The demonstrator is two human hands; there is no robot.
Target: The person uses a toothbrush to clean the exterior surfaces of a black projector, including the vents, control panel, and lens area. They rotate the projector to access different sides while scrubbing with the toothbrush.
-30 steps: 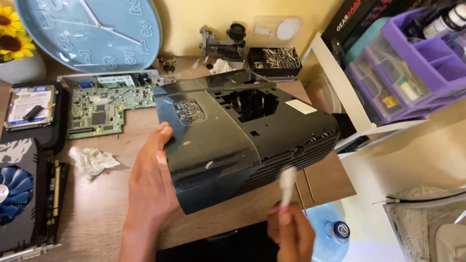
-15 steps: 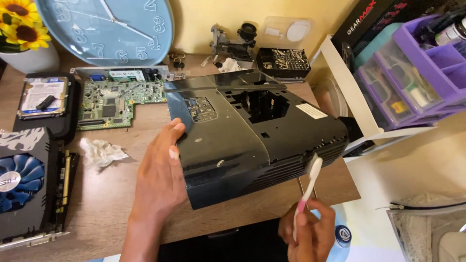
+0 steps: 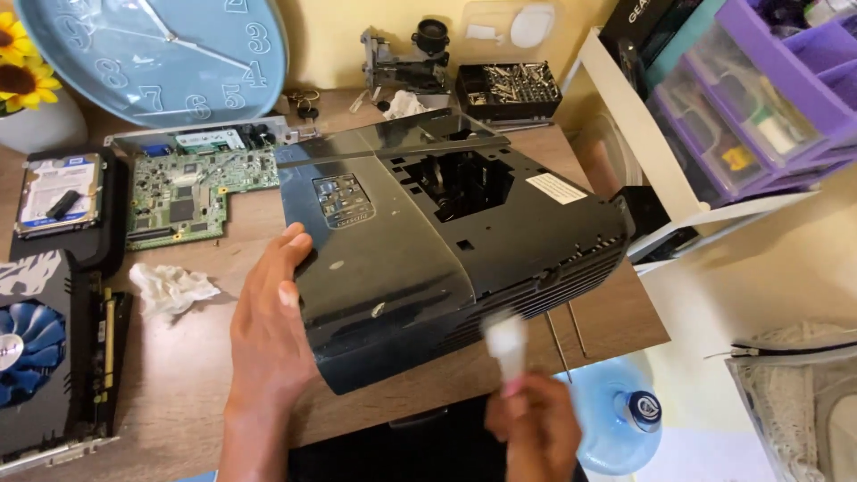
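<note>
The left hand [image 3: 268, 330] lies flat against the black projector housing [image 3: 428, 241] at its nine o'clock edge, while the right hand [image 3: 536, 433], at five o'clock, grips a white brush [image 3: 506, 348].

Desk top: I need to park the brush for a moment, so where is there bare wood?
Bare wood lies between the crumpled tissue and the left hand, and right of the projector case near two thin rods. The back edge is crowded: clock, circuit board, screw tray.

The projector housing [image 3: 437, 241] sits mid-frame on my desk [image 3: 178, 357], my left hand [image 3: 268, 330] against its left edge. Circuit board [image 3: 192, 192] and clock [image 3: 152, 54] lie upper left; my right hand [image 3: 536, 433] holds a brush [image 3: 507, 344] at bottom centre.
</note>
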